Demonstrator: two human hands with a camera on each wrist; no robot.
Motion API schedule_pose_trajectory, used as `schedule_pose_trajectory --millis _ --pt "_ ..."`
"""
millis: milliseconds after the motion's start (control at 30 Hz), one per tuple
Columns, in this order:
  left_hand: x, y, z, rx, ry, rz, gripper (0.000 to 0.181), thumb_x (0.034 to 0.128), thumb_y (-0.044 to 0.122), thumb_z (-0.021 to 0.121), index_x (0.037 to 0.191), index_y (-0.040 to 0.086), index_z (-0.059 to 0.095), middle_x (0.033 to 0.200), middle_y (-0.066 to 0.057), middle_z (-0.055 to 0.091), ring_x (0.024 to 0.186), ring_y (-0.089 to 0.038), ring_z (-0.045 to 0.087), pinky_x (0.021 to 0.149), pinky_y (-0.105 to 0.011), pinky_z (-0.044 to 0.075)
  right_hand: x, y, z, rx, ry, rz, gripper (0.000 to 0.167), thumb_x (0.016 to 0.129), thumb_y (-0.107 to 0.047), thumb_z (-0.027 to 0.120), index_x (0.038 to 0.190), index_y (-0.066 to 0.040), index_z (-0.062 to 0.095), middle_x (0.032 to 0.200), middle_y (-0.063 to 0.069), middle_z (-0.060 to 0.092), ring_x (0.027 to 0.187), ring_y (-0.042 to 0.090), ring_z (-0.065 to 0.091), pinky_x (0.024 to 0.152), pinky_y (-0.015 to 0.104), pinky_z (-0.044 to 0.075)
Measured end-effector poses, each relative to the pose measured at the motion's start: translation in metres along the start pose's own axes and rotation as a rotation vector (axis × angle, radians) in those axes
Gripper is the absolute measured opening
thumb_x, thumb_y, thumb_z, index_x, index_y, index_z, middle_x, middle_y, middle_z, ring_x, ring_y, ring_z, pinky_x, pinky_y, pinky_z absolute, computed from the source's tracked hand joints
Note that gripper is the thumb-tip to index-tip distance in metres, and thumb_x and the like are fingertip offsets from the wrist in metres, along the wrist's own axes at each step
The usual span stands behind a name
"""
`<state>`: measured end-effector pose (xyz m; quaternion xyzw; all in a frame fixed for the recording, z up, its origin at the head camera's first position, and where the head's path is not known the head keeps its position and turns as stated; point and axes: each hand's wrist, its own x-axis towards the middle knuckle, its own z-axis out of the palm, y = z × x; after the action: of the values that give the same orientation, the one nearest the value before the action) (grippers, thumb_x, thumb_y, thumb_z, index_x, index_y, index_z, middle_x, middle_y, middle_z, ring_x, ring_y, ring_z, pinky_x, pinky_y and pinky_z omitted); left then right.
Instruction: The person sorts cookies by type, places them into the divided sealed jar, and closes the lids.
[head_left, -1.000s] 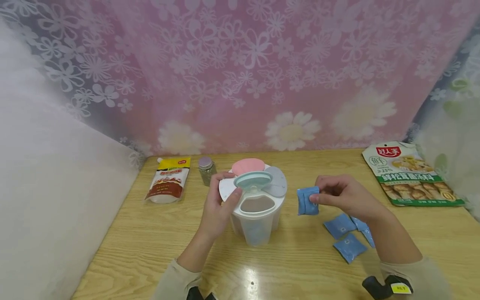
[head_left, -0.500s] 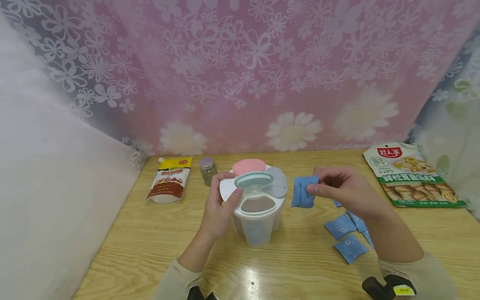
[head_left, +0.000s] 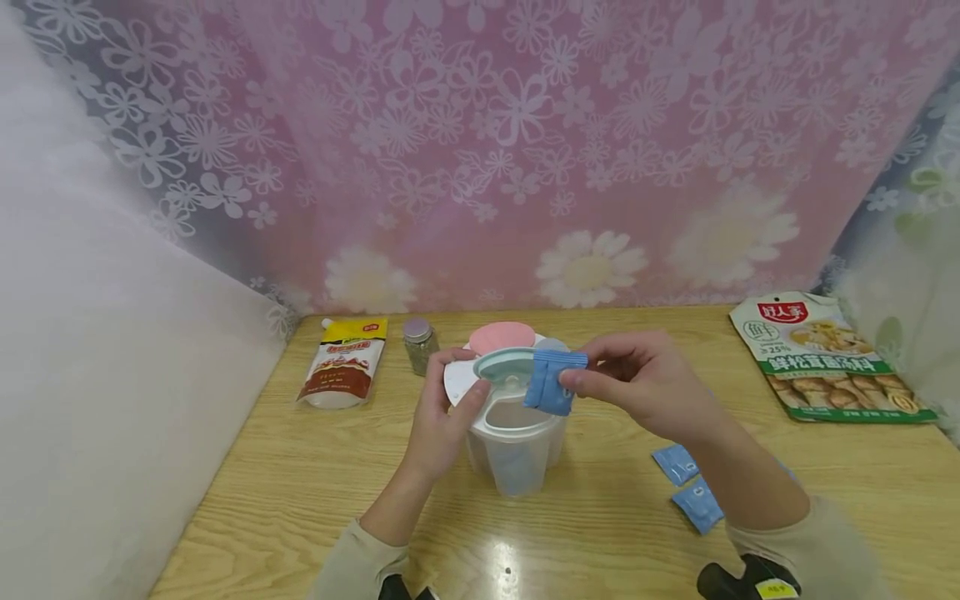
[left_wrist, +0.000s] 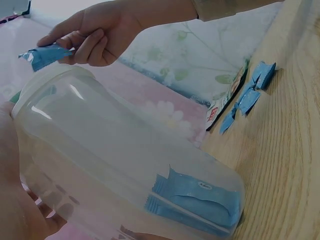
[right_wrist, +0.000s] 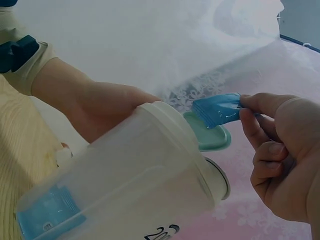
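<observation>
One blue sealed sachet (head_left: pixel 553 383) is pinched between the thumb and fingertips of the person's right hand (head_left: pixel 641 383), pointing away from those fingertips toward the left hand. The hand is closed on the sachet's near edge, its other fingers curled in. The sachet is just above the mouth of a translucent multi-compartment canister (head_left: pixel 516 467), in front of a raised mint-green flap (head_left: pixel 498 364); whether it touches the flap is hard to tell. The left hand (head_left: pixel 441 421) grips the canister's side, thumb on the white lid (head_left: pixel 459 382). Beyond that thumb, a pink flap (head_left: pixel 501 336) lies on the lid. Low inside the canister, away from both hands, at least one more blue packet (left_wrist: pixel 200 200) shows through the wall. Below the right hand, loose blue sachets (head_left: pixel 699 506) lie on the wood-grain table (head_left: pixel 300 500), some partly hidden by the forearm. Beyond the left hand stands a small glass jar (head_left: pixel 422 350) with a mauve cap; farther left lies a spouted pouch (head_left: pixel 345 367) in yellow, white and brown. Well to the right of the right hand, a mushroom soup-base bag (head_left: pixel 825 358) lies before a pink floral backdrop (head_left: pixel 450 167).
</observation>
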<state>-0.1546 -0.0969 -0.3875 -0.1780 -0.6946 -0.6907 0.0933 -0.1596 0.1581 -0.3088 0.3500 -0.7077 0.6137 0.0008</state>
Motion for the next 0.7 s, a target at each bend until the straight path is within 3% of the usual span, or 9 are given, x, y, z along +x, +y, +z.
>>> schedule_pose_trajectory --millis 200,367,600,700 --pt "0.000 0.001 0.000 0.004 0.004 0.003 0.039 0.0971 0.012 0.058 0.131 0.005 0.041 0.131 -0.011 0.051 0.112 -0.017 0.056 0.092 -0.027 0.051 0.001 0.001 0.011 -0.125 0.008 -0.039 0.015 0.090 0.002 0.068 0.096 -0.010 0.072 0.071 -0.006 0.065 0.044 0.012 0.032 0.040 0.027 0.033" --pt "-0.001 0.002 0.001 0.025 0.008 0.010 0.037 0.0979 0.013 0.057 0.131 0.006 0.041 0.132 -0.011 0.051 0.114 -0.018 0.056 0.094 -0.028 0.051 -0.001 0.002 0.016 -0.210 -0.011 -0.054 0.015 0.089 -0.001 0.071 0.095 -0.015 0.072 0.074 -0.002 0.061 0.044 0.012 0.029 0.040 0.026 0.029" --pt "-0.002 0.001 0.002 0.031 0.022 0.011 0.034 0.1000 0.013 0.053 0.131 0.005 0.040 0.131 -0.011 0.052 0.113 -0.015 0.057 0.096 -0.027 0.049 -0.002 0.008 0.016 -0.294 -0.068 -0.065 0.018 0.088 -0.007 0.074 0.088 -0.024 0.073 0.061 -0.010 0.048 0.046 0.008 0.030 0.043 0.022 0.028" --pt "-0.002 0.001 0.002 0.030 0.027 0.011 0.033 0.1006 0.013 0.051 0.130 0.004 0.040 0.131 -0.011 0.052 0.114 -0.014 0.056 0.097 -0.026 0.049 -0.002 0.011 0.015 -0.296 -0.091 -0.065 0.017 0.089 -0.007 0.073 0.089 -0.024 0.074 0.065 -0.010 0.053 0.049 0.008 0.032 0.045 0.022 0.029"
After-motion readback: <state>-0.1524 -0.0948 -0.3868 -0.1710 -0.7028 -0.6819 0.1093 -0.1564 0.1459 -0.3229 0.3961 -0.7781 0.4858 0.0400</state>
